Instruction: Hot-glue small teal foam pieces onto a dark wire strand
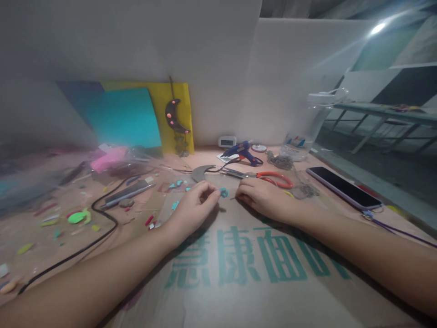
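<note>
My left hand [200, 203] is closed in a pinch, with a small teal piece [224, 192] at its fingertips. The piece looks curled, and its exact kind is too small to tell. To the right, my right hand [259, 198] has its fingers bent together, resting low over the board. A thin dark tip shows by those fingers, but I cannot make out what they hold. More teal bits [175, 205] lie left of my left hand. Just behind the hands are a grey crescent shape [202, 173] and orange-handled scissors [276, 179].
Beneath both arms lies a board with green lettering [235, 259]. A black cable [99, 207] crosses the scraps at left. Behind are a blue glue gun [241, 150], grey yarn [280, 160] and a decorated crescent [174, 117]. A phone [343, 186] lies at right.
</note>
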The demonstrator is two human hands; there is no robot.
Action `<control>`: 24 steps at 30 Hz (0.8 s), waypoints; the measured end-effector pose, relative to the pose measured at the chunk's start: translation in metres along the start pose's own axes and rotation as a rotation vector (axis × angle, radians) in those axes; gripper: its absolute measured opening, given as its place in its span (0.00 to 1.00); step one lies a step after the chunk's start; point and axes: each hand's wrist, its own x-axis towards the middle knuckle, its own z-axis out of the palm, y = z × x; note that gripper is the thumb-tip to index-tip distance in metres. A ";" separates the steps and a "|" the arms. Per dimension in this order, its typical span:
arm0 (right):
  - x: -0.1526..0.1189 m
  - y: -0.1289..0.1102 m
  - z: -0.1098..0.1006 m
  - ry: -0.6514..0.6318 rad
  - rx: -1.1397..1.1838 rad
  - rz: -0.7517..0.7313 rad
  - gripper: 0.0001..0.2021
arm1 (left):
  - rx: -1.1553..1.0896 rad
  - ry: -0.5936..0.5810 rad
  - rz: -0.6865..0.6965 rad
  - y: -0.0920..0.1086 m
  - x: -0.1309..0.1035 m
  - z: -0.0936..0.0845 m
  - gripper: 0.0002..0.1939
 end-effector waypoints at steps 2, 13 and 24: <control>0.001 0.000 0.002 0.009 -0.016 -0.021 0.10 | 0.026 0.000 0.006 0.002 0.000 0.000 0.10; -0.005 0.000 0.011 0.093 0.100 0.050 0.11 | 0.032 -0.020 0.000 0.000 0.000 0.000 0.10; -0.001 0.005 -0.005 -0.095 0.351 0.025 0.14 | 0.080 -0.028 -0.022 0.009 -0.001 -0.001 0.11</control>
